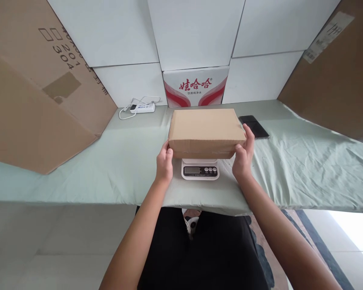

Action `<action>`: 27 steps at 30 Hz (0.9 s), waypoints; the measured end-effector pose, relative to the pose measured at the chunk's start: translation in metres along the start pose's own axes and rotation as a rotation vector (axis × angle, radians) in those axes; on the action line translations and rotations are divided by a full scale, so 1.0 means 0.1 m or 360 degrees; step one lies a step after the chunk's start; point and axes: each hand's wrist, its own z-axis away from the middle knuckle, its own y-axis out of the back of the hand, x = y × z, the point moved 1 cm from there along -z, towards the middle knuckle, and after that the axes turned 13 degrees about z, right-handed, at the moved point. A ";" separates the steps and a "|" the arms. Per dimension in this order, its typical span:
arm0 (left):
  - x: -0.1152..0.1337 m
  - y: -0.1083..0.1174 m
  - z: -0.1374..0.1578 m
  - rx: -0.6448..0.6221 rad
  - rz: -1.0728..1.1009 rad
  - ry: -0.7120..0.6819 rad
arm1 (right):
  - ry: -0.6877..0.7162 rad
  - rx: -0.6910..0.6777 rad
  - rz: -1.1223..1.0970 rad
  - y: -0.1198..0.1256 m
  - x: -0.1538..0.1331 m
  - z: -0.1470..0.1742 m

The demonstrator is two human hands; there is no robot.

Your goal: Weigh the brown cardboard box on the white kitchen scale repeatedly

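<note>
Cardboard gives the shallow brown box (207, 124) its stiff, flat-sided form, and we judge that it handles firmly, with little slip against bare skin. Its weight we cannot tell by sight; slight creasing on the lower front suggests that hard squeezing could dent the walls. Low on the 2 near corners is a sound place to take hold, and we have it there: the left grip (164, 163) pinches the near-left corner, its fingers partly hidden, while the right grip (243, 155) pinches the near-right corner, thumb toward the front face, fingers along the side. Our box lies between the 2 grips and mostly beyond them, so its far edge probably wants to dip. Under its near side, a white scale (200, 177) stands on the cloth-covered worktop (133, 161); whether they touch, we cannot tell. Just beside the box's right side lies 1 dark phone (254, 127).
</note>
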 end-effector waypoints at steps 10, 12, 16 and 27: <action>0.02 -0.01 0.01 -0.0051 -0.0045 -0.0030 | 0.0012 -0.0007 -0.0044 0.00 -0.01 0.00; 0.03 -0.01 0.01 -0.0041 -0.0032 -0.0019 | 0.0018 -0.0020 -0.0050 0.00 0.00 0.00; 0.08 -0.04 -0.01 -0.0055 -0.0020 -0.0089 | 0.0062 -0.0033 -0.0053 0.02 0.03 -0.06; 0.08 -0.16 -1.04 -0.0132 0.0099 -0.0287 | 0.0127 -0.0223 -0.0232 -0.40 0.15 -1.05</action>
